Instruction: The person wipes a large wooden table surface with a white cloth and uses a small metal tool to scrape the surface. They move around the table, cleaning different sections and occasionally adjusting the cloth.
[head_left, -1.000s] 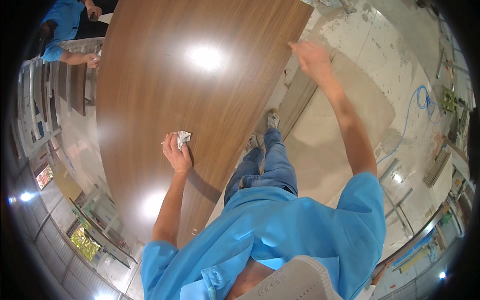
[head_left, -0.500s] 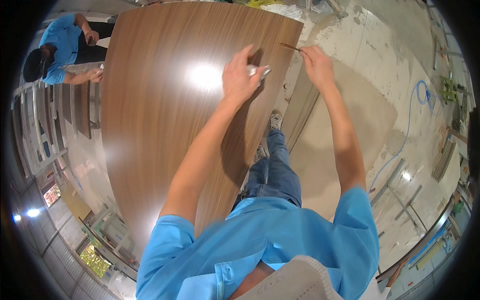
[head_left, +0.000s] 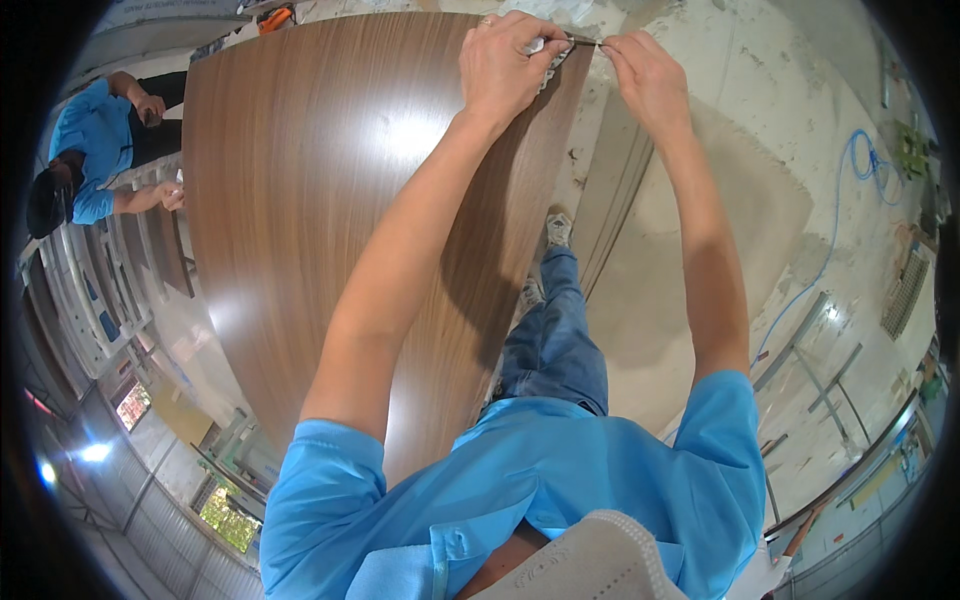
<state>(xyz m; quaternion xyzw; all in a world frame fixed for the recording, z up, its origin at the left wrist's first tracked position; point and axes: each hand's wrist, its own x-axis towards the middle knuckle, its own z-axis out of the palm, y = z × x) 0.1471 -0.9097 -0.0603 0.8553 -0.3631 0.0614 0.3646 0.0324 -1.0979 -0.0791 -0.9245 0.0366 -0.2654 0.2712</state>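
My left hand (head_left: 510, 65) is at twelve o'clock, fingers curled onto the top corner of the wood panel (head_left: 330, 220), a white rag (head_left: 540, 45) tucked under them. My right hand (head_left: 645, 75), just at one o'clock, pinches a thin strip (head_left: 590, 42) at that corner.

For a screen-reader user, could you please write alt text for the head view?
Both hands, left hand and right hand, pinch at the far corner of a large wood-grain panel, the left also holding a white rag. Beyond the panel's left edge, a co-worker in a blue shirt bends over shelving.
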